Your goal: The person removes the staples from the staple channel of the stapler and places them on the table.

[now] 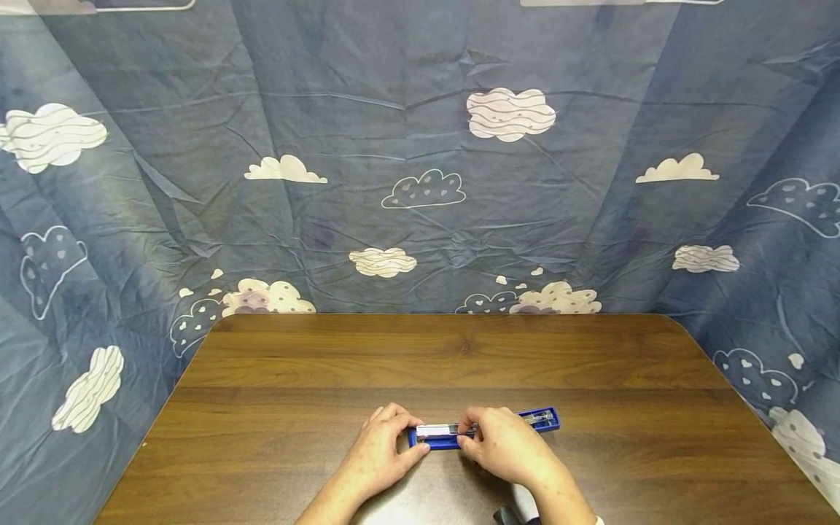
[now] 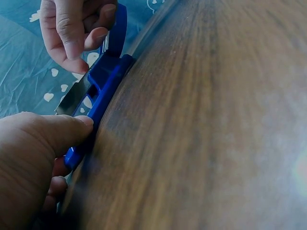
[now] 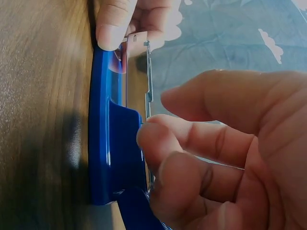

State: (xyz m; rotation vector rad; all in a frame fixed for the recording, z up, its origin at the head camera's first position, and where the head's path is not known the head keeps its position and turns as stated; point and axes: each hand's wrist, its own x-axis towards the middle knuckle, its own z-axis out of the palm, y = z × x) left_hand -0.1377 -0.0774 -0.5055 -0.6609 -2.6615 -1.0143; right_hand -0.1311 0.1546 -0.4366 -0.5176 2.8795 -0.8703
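Observation:
A blue stapler (image 1: pixel 443 443) lies opened out on the table, its metal magazine (image 1: pixel 434 431) exposed and its top cover (image 1: pixel 550 418) swung back to the right. My left hand (image 1: pixel 380 448) grips the left end of the base between thumb and fingers. The right hand (image 1: pixel 508 441) is over the middle of the stapler, fingers bent. In the right wrist view, its fingertips (image 3: pixel 156 139) are against or very near the side of the magazine. Whether they pinch anything small, such as staples, is hidden.
A brown wooden table (image 1: pixel 420 357) with rounded far corners carries the stapler near its front edge. Behind and beside it hangs a blue curtain (image 1: pixel 341 219) printed with clouds. A dark object (image 1: pixel 507 516) shows below the right forearm.

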